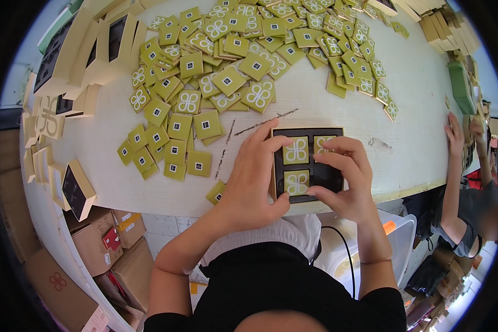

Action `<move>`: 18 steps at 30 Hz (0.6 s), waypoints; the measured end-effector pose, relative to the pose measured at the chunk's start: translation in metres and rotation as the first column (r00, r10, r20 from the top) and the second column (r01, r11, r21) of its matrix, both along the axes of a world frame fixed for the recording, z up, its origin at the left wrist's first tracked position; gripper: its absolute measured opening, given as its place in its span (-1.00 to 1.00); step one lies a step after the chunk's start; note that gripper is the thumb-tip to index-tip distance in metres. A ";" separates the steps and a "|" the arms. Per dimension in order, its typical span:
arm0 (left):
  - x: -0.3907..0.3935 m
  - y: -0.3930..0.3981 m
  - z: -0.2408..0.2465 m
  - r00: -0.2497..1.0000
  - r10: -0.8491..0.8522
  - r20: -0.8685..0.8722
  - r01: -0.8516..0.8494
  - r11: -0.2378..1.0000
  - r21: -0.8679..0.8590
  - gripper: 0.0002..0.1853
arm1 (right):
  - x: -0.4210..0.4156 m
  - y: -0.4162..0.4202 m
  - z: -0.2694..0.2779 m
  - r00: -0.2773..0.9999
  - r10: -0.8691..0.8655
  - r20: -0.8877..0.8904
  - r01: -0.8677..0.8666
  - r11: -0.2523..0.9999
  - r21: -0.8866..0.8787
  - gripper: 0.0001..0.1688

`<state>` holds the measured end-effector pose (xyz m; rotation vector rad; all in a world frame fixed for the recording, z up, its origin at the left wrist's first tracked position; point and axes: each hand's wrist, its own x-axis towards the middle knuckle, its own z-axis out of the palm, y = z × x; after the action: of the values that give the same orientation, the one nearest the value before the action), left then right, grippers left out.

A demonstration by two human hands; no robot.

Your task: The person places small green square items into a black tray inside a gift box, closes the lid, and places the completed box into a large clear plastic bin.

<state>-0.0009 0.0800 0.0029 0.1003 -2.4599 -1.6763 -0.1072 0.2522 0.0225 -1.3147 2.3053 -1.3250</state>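
A shallow cardboard box [308,132] with a black four-compartment insert lies at the table's front edge. Green square packets [295,150] with a white looped pattern sit in its two far compartments and the near left one; the near right compartment shows black. My left hand [253,178] spans the box's left side, its index finger at the far left packet and its thumb at the near left corner. My right hand [348,178] reaches over the box from the right, fingers on the far right packet, thumb beside the near left one. Whether it grips that packet is unclear.
A large heap of green square packets [228,81] spreads over the far table. Cardboard boxes with black inserts [79,189] stand along the left; more boxes [435,33] and a green container [461,88] are at the right. A co-worker's hand [454,135] rests on the table's right end.
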 end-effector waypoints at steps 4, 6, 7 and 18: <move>-0.003 0.003 0.000 0.999 -0.011 0.037 0.022 0.954 -0.298 -0.30 | 0.011 0.013 -0.008 0.988 -0.076 -0.131 0.076 0.997 -0.004 -0.49; -0.005 0.003 0.005 0.997 -0.020 0.070 0.044 0.935 -0.351 -0.30 | 0.014 0.014 -0.011 0.966 -0.027 -0.257 0.031 0.999 0.012 -0.54; -0.006 0.004 0.008 0.996 -0.028 0.084 0.058 0.926 -0.374 -0.30 | 0.016 0.016 -0.013 0.951 -0.001 -0.308 0.013 0.999 0.036 -0.56; 0.005 0.031 0.014 0.993 -0.018 0.112 0.092 0.704 -0.704 -0.43 | 0.020 0.015 -0.014 0.918 0.164 -0.360 -0.121 0.983 0.139 -0.58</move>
<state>0.0044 0.1106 0.0172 0.0074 -3.0153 -0.6235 -0.0874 0.2674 0.0088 -1.7843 2.4129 -0.9484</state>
